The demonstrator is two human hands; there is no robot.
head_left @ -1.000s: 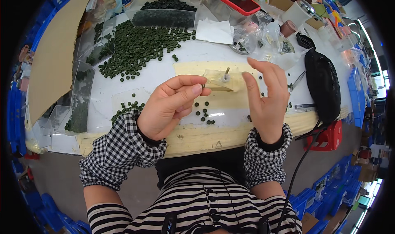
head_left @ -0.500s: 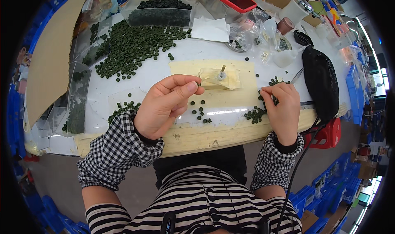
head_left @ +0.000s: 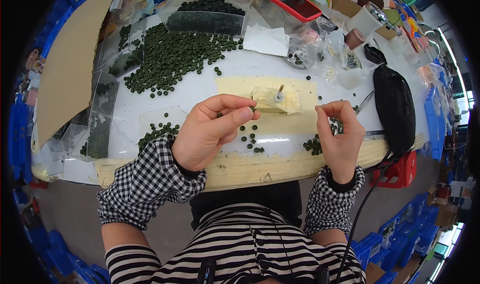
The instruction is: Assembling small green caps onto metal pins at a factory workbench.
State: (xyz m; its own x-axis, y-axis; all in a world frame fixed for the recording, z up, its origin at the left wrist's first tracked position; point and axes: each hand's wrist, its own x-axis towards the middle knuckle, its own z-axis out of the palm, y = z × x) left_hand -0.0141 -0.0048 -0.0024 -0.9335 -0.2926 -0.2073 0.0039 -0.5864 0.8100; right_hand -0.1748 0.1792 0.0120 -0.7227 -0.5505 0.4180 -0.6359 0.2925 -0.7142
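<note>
Treat the green disc (head_left: 253, 109), pinched in the left hand (head_left: 212, 128) near frame centre, as probably light, stiff and slippery, take hold by opposite sides of the rim, and note the right hand (head_left: 342, 136), right of centre, narrowed to a pinch of undeterminable content.

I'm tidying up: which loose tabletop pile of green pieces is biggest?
The broad heap, upper left; the other loose clusters are far smaller.

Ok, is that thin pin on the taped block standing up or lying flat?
Standing up: the pin rises from a pale collar on the taped block, its tip pointing upward and clear of both hands.
</note>
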